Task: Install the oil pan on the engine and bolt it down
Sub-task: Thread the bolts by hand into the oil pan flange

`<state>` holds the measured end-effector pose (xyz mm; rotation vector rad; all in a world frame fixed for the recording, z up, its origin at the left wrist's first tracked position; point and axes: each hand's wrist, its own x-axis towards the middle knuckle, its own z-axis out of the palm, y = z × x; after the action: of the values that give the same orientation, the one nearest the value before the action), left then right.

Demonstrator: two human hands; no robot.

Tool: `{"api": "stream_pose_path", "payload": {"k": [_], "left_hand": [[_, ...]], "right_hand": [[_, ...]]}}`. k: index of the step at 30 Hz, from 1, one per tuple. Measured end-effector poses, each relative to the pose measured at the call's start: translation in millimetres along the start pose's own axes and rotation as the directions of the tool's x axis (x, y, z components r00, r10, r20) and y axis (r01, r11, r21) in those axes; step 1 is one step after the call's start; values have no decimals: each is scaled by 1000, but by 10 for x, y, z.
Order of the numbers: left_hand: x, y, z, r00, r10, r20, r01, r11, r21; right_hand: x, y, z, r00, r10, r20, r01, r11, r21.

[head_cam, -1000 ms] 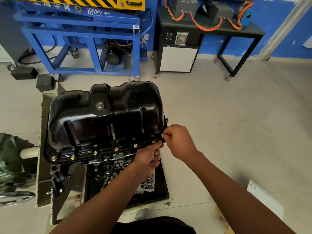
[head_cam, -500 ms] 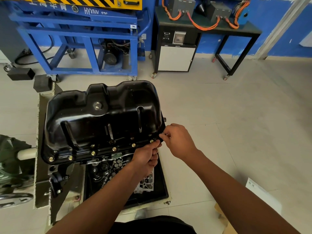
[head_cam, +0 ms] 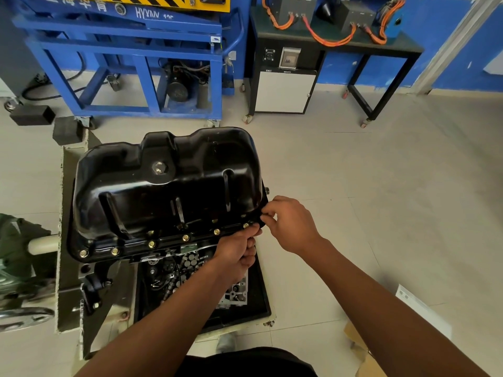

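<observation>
Oil pan [head_cam: 168, 186]: black, seated on engine [head_cam: 89, 270]. Bolts [head_cam: 186, 237]: row of brass heads along its 6 o'clock edge, tightness unknown. Right hand [head_cam: 292, 224]: pinches pan's 4 o'clock corner. Left hand [head_cam: 236, 254]: fingers curled round corner bolt [head_cam: 245, 225], likely hand-starting it; final tightening seemingly outstanding

Glossy black metal oil pan [head_cam: 166, 186], brass-coloured bolts [head_cam: 186, 237], matt tiled floor [head_cam: 381, 186].
</observation>
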<state>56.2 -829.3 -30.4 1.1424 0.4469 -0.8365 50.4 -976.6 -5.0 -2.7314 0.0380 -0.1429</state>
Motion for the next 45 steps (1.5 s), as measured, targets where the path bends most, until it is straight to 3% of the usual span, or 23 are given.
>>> {"api": "stream_pose_path", "payload": {"k": [7, 13, 19, 23, 28, 32, 35, 37, 41, 45], "left_hand": [[-11, -4, 1, 1000, -3, -16, 3, 1000, -5], [6, -7, 3, 1000, -12, -16, 12, 1000, -18], [-1, 3, 0, 1000, -20, -15, 20, 1000, -15], [-21, 5, 14, 1000, -21, -21, 20, 1000, -17], [-59, 8, -2, 1000, -12, -25, 13, 1000, 20], [-168, 44, -89, 998, -16, 63, 9, 994, 110], [-274, 83, -125, 984, -49, 173, 33, 995, 95], [-344, 112, -115, 964, -59, 260, 36, 995, 91], [-444, 184, -80, 959, -33, 282, 17, 998, 60], [-522, 246, -56, 971, 1, 241, -19, 997, 72]], "right_hand": [[8, -19, 48, 995, 80, -55, -85, 992, -95], [-13, 30, -49, 1000, -17, 3, 17, 1000, 16], [39, 32, -15, 999, -17, 43, 19, 999, -30], [60, 25, 32, 996, 91, -4, -90, 995, 46], [-44, -25, 41, 993, 103, -60, -100, 994, 50], [-224, -156, -41, 982, 97, -161, -54, 966, 253], [-367, -322, -153, 999, 7, -33, 8, 889, 458], [-424, -428, -219, 992, -48, 114, -13, 876, 482], [-455, -588, -368, 961, -73, 265, -35, 924, 382], [-500, -749, -461, 953, -26, 302, -36, 980, 198]]}}
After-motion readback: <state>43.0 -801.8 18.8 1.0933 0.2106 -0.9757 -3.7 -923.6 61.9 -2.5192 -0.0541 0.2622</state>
